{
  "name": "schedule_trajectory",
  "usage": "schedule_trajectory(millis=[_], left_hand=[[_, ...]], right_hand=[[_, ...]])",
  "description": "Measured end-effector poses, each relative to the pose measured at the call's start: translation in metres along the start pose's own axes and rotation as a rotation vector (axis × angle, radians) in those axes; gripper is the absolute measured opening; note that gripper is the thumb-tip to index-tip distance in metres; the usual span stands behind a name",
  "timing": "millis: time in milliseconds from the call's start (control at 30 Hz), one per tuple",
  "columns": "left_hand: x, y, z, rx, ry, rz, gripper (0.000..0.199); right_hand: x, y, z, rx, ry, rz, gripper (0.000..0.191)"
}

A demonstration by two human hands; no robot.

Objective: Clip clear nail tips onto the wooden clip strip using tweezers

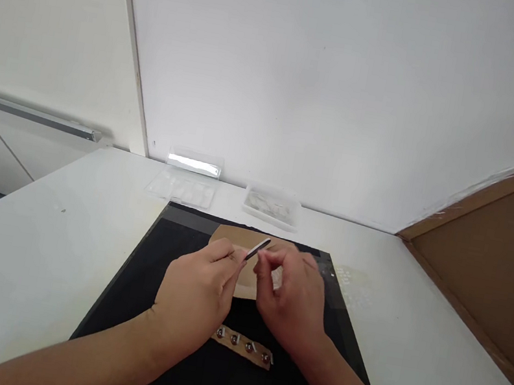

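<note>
My left hand point(199, 285) is closed, pinching a thin narrow strip point(258, 248), dark with a pale edge, that slants up to the right from the fingertips. Right beside the strip, my right hand point(292, 294) has its thumb and forefinger pressed together; anything between them is too small or hidden to make out. Both hands are over a brown sheet point(245, 290), partly covered by them. Below them lies a brown strip point(240, 349) bearing several shiny round dark pieces point(249, 347) with small pale slivers beside them.
A black mat point(187, 371) covers the middle of the white table point(54, 251). Behind it stand an open clear plastic case point(183, 187) and a shallow clear box point(271, 207) with pale contents. Small clear pieces point(349, 287) lie to the right. A white wall rises behind.
</note>
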State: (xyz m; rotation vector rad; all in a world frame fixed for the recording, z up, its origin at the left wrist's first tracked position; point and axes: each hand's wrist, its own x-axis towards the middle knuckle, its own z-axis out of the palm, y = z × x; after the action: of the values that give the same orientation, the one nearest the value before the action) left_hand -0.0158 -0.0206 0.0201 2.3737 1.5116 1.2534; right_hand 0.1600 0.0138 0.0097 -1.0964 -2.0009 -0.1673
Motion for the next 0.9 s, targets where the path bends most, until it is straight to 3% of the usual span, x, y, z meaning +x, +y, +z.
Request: schedule_trajectory(millis=[500, 767, 900], left_hand=[[0.001, -0.001, 0.000, 0.057, 0.019, 0.054, 0.023], [0.003, 0.000, -0.001, 0.026, 0.019, 0.016, 0.027], [0.007, -0.011, -0.002, 0.079, 0.042, -0.044, 0.026]], right_hand=[[0.000, -0.003, -0.003, 0.046, -0.022, 0.041, 0.015], [-0.001, -0.004, -0.003, 0.048, -0.029, 0.042, 0.015], [-0.001, -0.003, -0.003, 0.107, -0.031, 0.022, 0.015]])
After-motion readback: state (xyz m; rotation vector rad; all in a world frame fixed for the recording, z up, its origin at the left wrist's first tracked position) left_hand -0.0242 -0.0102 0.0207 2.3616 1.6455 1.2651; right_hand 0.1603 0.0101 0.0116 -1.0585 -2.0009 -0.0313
